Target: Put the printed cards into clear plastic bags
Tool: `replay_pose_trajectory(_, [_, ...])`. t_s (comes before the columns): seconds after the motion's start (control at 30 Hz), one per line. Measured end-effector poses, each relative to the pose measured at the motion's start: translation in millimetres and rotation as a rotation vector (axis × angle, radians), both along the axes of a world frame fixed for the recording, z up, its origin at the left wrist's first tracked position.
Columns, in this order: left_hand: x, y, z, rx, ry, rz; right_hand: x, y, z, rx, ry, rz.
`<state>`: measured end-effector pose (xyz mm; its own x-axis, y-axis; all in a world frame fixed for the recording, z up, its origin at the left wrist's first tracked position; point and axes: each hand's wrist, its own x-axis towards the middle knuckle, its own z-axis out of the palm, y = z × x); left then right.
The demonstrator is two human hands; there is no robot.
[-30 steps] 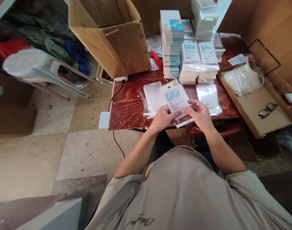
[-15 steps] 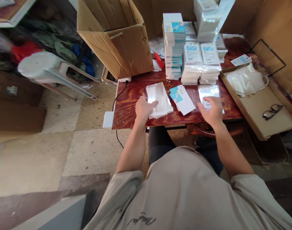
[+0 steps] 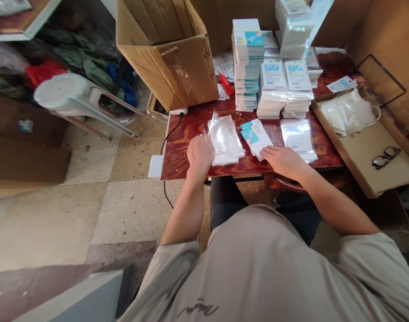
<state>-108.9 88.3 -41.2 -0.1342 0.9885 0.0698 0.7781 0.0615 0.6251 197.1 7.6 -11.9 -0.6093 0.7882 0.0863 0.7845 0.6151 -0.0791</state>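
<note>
My left hand (image 3: 200, 154) is closed at the left edge of a pile of clear plastic bags (image 3: 226, 138), pinching the edge of the top bag, which stands up a little. Beside the pile, a small fan of blue-and-white printed cards (image 3: 256, 136) lies on the table. My right hand (image 3: 283, 161) reaches across to the lower right corner of these cards, its fingers together on the top card and the thumb hidden. Right of the cards lies a small stack of bagged cards (image 3: 297, 136), untouched.
Tall stacks of printed cards (image 3: 246, 67) and bagged cards (image 3: 273, 89) stand at the back of the red-brown table (image 3: 177, 156). An open cardboard box (image 3: 187, 71) is at the left. A shallow carton (image 3: 368, 161) with glasses (image 3: 385, 157) lies right. A white stool (image 3: 61, 94) stands left.
My right hand has moved left from the bagged stack to the printed cards. My left hand has drawn back to the bags' left edge, and the top bag's edge has lifted.
</note>
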Motion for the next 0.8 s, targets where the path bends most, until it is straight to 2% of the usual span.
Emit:
replay_pose_trajectory(0.1, [3.6, 2.3, 0.3, 0.03, -0.356, 0.053, 7.0, -1.3, 6.9, 0.127, 0.184, -0.232])
replay_pose_trajectory(0.2, [15.4, 4.6, -2.5, 0.01, -0.834, 0.13, 7.3, -11.3, 15.5, 0.291, 0.655, -0.586])
replay_pose_trajectory(0.23, [20.9, 4.6, -3.4, -0.008, -0.946, 0.146, 4.3, -16.7, 17.5, 0.264, 0.852, -0.672])
replay_pose_trajectory(0.27, [26.9, 3.9, -4.2, -0.024, -1.027, 0.155, -0.4, -22.7, 18.6, 0.173, 1.039, -0.725])
replay_pose_trajectory(0.33, [39.2, 0.7, -4.6, -0.037, -1.125, 0.169, -13.2, -35.0, 17.5, -0.138, 1.305, -0.75])
replay_pose_trajectory(0.4, [50.7, -4.3, -3.6, -0.053, -1.18, 0.182, -27.2, -44.3, 12.4, -0.412, 1.396, -0.765])
replay_pose_trajectory(0.47, [60.4, -10.3, -1.8, -0.091, -1.237, 0.192, -38.3, -48.5, 5.2, -0.483, 1.406, -0.842])
replay_pose_trajectory(0.6, [74.2, -22.9, 0.3, -0.148, -1.368, 0.204, -47.8, -45.0, -6.6, -0.31, 1.435, -0.938])
replay_pose_trajectory(0.73, [83.9, -36.2, 0.4, -0.159, -1.409, 0.132, -53.3, -37.6, -10.3, -0.148, 1.506, -0.92])
replay_pose_trajectory(0.8, [87.5, -42.5, 2.0, -0.133, -1.44, 0.069, -56.0, -33.0, -12.4, -0.165, 1.53, -0.889])
